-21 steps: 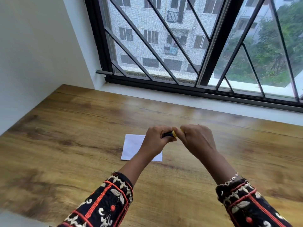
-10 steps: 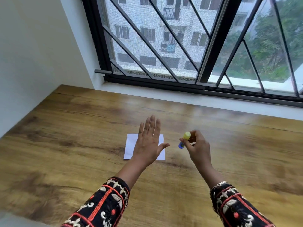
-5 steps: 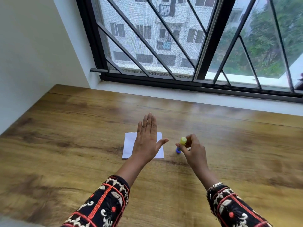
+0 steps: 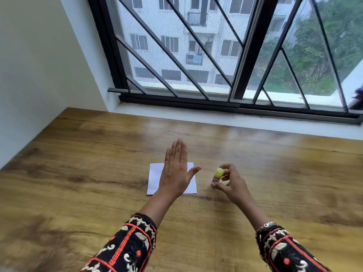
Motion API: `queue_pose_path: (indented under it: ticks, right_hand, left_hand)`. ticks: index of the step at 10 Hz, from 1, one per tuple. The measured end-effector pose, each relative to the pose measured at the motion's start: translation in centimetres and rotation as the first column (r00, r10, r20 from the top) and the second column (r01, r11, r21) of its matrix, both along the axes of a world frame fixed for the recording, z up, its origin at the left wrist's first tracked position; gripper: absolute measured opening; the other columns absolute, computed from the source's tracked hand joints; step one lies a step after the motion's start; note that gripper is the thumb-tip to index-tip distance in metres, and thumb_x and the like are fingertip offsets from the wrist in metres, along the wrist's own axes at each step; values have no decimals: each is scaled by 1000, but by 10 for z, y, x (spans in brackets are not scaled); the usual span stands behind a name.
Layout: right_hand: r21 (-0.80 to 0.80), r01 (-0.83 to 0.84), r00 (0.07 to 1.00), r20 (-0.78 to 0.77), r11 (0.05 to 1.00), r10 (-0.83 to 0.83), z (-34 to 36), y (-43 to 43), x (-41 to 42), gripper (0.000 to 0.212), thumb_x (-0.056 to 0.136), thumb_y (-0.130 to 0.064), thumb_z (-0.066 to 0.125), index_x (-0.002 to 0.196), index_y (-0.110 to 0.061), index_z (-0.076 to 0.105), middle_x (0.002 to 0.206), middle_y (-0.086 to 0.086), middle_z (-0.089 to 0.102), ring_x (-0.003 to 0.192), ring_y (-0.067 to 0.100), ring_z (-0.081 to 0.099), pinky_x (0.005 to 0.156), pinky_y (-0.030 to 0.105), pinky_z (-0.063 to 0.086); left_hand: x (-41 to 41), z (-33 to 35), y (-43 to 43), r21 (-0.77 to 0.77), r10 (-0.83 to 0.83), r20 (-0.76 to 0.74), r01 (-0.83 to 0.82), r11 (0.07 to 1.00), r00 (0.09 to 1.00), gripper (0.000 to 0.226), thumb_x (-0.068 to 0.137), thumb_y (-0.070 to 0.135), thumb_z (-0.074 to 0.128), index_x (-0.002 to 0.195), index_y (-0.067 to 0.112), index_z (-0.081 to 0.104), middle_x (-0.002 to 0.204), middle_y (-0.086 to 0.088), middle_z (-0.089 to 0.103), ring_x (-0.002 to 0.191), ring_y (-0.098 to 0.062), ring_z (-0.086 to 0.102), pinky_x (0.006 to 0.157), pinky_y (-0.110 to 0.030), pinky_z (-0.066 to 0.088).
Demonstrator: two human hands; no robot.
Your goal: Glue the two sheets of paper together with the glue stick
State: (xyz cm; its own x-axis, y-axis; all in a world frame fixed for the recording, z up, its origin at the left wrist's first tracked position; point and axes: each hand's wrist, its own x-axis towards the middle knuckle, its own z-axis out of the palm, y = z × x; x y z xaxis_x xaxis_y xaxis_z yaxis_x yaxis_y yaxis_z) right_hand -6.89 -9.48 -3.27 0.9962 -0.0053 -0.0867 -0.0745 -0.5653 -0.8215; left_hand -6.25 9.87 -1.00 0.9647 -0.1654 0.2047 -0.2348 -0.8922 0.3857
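The small glue stick with a yellow cap and blue-purple body [image 4: 217, 175] stands roughly upright on the wooden tabletop [image 4: 78, 173], just right of the frame's centre. The right hand [image 4: 230, 183] curls around it, thumb low at its base and fingertips [image 4: 225, 167] beside the cap, gripping it lightly. Just to its left lies the white square sheet of paper [image 4: 155, 178]; whether it is 1 sheet or 2 stacked cannot be told. The left hand [image 4: 175, 173] rests flat and open on the paper, fingers together and pointing toward the top of the frame, thumb spread to the right. Both forearms wear black sleeves with red and white embroidery [image 4: 129, 246]. A black-framed barred window [image 4: 235, 55] fills the upper frame.
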Motion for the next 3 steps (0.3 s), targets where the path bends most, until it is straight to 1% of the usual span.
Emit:
queue_pose_path:
  ticks: [1,2,3]
  right_hand:
    - [-20,-40,997,-60,999,39,4,-9,4,59,68,-18,78,116,-15,45,104,9,57,94,24,55,75,30,41]
    - [-102,-58,981,-193,993,38,23,-26,25,60,72,-19,75,122,-11,43,121,20,52,108,27,51,90,37,43]
    - [-163,-93,962,-268,982,47,40,-35,37,61,76,-19,71,127,-10,39,131,22,47,119,30,47,96,39,41]
  left_hand:
    - [1,3,1,-29,-8,0,7,1000,1000,78,91,52,34,132,18,-24,144,2,-27,134,-15,-29,109,-24,-22]
    - [9,13,3,-45,-2,40,4,999,999,79,91,50,36,134,17,-21,145,0,-25,138,-18,-24,114,-29,-15]
    - [15,22,4,-57,-2,116,9,998,993,81,90,49,40,137,12,-14,147,-7,-22,139,-23,-20,117,-33,-6]
